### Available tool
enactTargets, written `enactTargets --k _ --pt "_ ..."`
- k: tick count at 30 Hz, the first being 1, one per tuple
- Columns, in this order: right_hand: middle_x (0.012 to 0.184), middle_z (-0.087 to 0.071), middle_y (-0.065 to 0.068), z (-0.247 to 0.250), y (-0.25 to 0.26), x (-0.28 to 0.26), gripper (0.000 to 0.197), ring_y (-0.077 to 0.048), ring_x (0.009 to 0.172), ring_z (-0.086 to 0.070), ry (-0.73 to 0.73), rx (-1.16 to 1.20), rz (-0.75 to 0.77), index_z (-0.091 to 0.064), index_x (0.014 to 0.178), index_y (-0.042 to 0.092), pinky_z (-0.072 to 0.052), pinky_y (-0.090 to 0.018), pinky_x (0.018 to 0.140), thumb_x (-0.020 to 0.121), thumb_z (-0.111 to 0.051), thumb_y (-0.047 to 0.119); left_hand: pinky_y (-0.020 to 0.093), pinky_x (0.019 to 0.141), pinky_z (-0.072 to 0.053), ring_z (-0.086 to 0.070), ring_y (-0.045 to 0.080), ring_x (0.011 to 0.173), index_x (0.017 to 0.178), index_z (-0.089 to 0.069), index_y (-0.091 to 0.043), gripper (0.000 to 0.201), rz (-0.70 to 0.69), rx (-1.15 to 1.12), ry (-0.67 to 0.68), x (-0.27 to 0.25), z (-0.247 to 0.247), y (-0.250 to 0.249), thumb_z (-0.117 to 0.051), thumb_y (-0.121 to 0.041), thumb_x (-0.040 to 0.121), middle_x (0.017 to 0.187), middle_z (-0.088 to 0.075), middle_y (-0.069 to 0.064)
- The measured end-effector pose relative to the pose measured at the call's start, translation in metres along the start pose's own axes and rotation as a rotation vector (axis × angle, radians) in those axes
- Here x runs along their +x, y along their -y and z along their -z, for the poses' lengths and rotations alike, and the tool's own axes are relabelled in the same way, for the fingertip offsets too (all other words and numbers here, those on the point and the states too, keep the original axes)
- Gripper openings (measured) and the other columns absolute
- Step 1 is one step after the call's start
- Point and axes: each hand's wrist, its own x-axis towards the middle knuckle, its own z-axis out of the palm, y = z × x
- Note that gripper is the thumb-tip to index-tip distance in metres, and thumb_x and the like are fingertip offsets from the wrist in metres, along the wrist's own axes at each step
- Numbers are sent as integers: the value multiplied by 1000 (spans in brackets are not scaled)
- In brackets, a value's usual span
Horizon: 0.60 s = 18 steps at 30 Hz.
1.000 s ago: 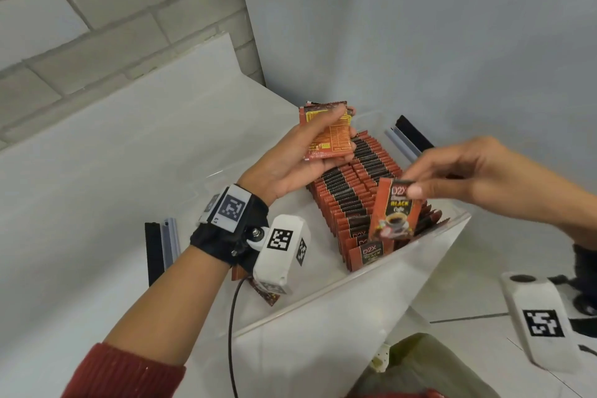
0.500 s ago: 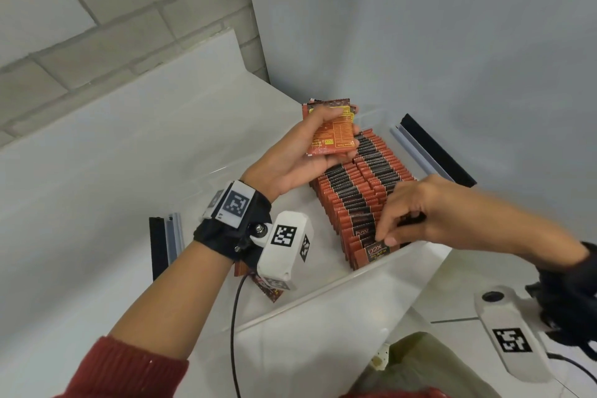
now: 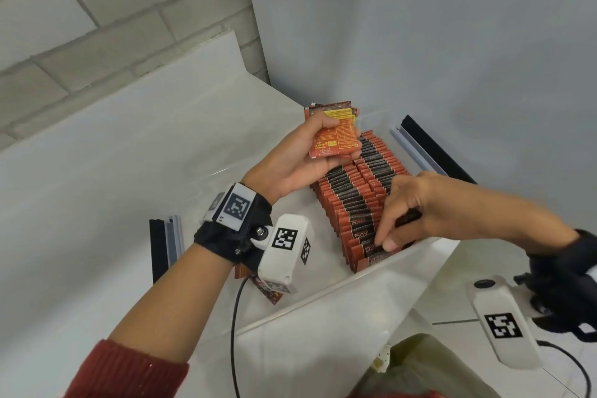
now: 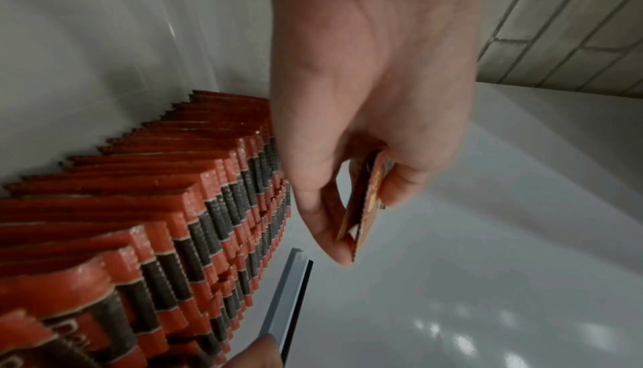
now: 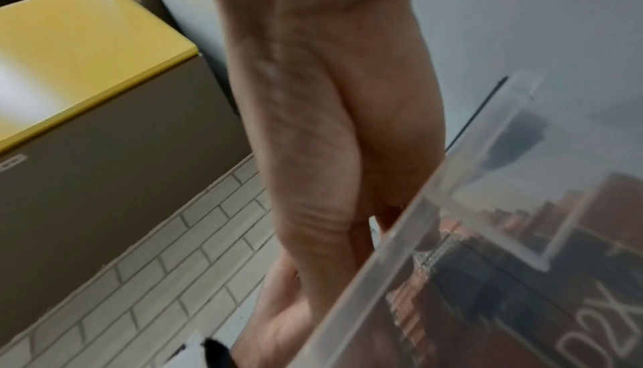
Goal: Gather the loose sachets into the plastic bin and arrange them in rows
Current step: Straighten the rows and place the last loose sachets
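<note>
The clear plastic bin [image 3: 336, 302] sits on a white tabletop [image 3: 97, 191], and most of the task looks done: two long rows of orange-and-black sachets [image 3: 355, 200] stand on edge along the bin's right side, running from its far end to its near wall. The left part of the bin floor has no row yet. A few sachets are left to place, judging by what is in view.

The left hand [image 3: 300, 165] is raised over the far end of the rows, thumb and fingers closed on a small stack of orange foil sachets [image 3: 334, 137]; the left wrist view shows them edge-on, pinched between thumb and fingertips. The right hand [image 3: 410, 207] reaches down to the near end of the right row, fingers curled and tips touching the front sachet tops. It seems to be seating or straightening a sachet there, but whether it actually grips one cannot be told.

At least one loose dark red sachet [image 3: 273, 296] lies on the bin floor near the left wrist, mostly covered by the wrist camera, so how many lie there is unclear. The right wrist view is blurred and shows the fingertips only through the bin wall. The count of sachets in the left hand cannot be made out.
</note>
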Motion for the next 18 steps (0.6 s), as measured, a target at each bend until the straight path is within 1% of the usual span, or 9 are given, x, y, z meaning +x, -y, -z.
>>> enactTargets --k 1,3,5,6,7,8,11,14,18 --pt "83 -70 26 2 0 0 12 1 89 -61 -18 36 1 -78 88 27 -42 -8 79 77 -74 29 29 70 -58 -65 20 80 113 -55 -2 22 1 3 5 0 0 0 -43 -10 96 89 -64 14" --pt "81 -71 19 6 0 0 14 -4 82 -63 -122 101 -6 -77 84 28 -47 -14 73 75 -72 37 30 77 -57 -66 19 81 106 -56 -5 16 -2 26 28 0 0 0 -44 -8 95 86 -68 11" --pt "77 -69 14 5 0 3 18 -1 71 -59 -290 162 -26 -74 81 25 -46 -14 64 74 -70 42 30 83 -55 -68 18 83 104 -56 -5 14 -9 74 53 0 0 1 -45 -6 95 87 -70 10" --pt "77 -69 11 4 -1 5 22 -1 69 -58 -376 187 -39 -72 82 23 -45 -12 63 74 -68 44 30 83 -55 -69 18 84 104 -56 -4 14 -13 94 66 0 0 1 -46 -6 95 90 -70 11" --pt "78 -68 7 2 -2 8 25 -1 69 -59 -450 220 -56 -69 84 21 -46 -12 64 75 -67 45 29 83 -56 -69 19 86 106 -56 -4 15 -17 112 78 0 0 2 -46 -5 95 92 -70 12" --pt "79 -68 5 1 -4 11 29 -5 71 -61 -507 264 -76 -66 87 20 -47 -13 65 75 -66 46 28 84 -56 -69 19 87 107 -57 -3 16 -20 123 88 0 0 3 -47 -4 95 94 -70 12" --pt "82 -67 2 -3 -8 17 42 -13 73 -67 -563 412 -124 -56 99 19 -50 -19 64 71 -67 48 28 84 -56 -70 18 87 106 -58 -4 16 -26 150 121 0 0 4 -48 -4 94 93 -72 10" --pt "83 -68 2 -8 -8 21 43 -14 72 -69 -586 501 -115 -54 104 16 -51 -19 63 72 -68 41 31 89 -53 -68 20 90 106 -61 -4 17 -32 188 144 0 0 5 -52 -5 91 97 -71 11" --pt "82 -66 0 -12 -7 23 20 -12 69 -67 -668 593 -56 -60 98 11 -51 -18 65 83 -67 22 33 94 -51 -67 22 98 110 -61 -4 20 -34 226 171 1 1 8 -53 -5 92 106 -69 12"
